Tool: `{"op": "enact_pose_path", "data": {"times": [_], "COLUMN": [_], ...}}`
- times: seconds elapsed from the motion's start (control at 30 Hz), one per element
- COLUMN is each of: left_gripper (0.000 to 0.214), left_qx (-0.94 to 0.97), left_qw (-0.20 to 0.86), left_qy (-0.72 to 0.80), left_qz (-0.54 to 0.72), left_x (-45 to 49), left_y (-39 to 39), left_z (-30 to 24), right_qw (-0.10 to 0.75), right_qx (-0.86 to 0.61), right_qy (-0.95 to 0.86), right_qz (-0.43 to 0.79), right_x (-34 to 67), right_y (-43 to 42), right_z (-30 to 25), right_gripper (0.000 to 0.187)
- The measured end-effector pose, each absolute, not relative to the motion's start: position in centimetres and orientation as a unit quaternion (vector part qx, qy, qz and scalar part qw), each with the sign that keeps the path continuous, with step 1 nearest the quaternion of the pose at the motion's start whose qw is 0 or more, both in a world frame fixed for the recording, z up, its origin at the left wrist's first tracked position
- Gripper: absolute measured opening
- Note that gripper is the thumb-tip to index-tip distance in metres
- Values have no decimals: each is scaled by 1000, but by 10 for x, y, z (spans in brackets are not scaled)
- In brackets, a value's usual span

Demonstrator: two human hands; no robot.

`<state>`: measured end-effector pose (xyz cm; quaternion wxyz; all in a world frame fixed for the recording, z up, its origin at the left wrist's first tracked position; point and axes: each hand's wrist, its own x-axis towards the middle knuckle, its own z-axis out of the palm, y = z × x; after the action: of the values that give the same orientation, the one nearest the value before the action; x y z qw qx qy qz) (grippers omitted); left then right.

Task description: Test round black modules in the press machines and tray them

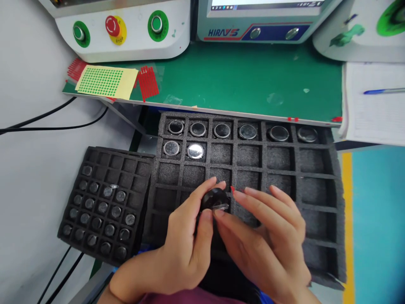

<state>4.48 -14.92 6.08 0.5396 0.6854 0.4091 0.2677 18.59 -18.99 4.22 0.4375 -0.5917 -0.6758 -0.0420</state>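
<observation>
Both hands up close: left hand (183, 240) has its grip closed on a small round black part (215, 199), pinched between thumb and forefinger. Right hand (268, 236) is open, fingertips touching the part's lower edge, over the big foam tray (316, 185).

We see our two bare hands, the left hand (182, 249) and the right hand (268, 236), without gloves, rings or a watch. The fingernails are short and unpainted. At the near edge shows a strip of what may be a maroon garment (190, 297).
</observation>
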Motion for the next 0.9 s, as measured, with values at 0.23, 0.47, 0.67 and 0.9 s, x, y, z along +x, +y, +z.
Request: {"op": "enact_pose_path", "data": {"times": [0.23,0.47,0.67,0.9], "left_gripper": [48,49,48,48], "left_qx": [700,703,699,705], "left_qw": [534,531,537,530], "left_qy": [397,397,400,395], "left_qz": [259,258,251,257], "left_x": [43,43,42,43], "left_y": [-148,-149,-151,-150], "left_z": [62,61,61,62], "right_qw": [438,440,434,435], "right_qx": [-591,-583,-574,-582], "right_qy": [-677,-683,-694,-687], "right_qz": [-4,-2,-1,3], "right_x": [187,188,190,189], "right_y": [-191,-191,-191,-191], "right_z": [44,44,43,43], "right_gripper": [11,11,10,12]}}
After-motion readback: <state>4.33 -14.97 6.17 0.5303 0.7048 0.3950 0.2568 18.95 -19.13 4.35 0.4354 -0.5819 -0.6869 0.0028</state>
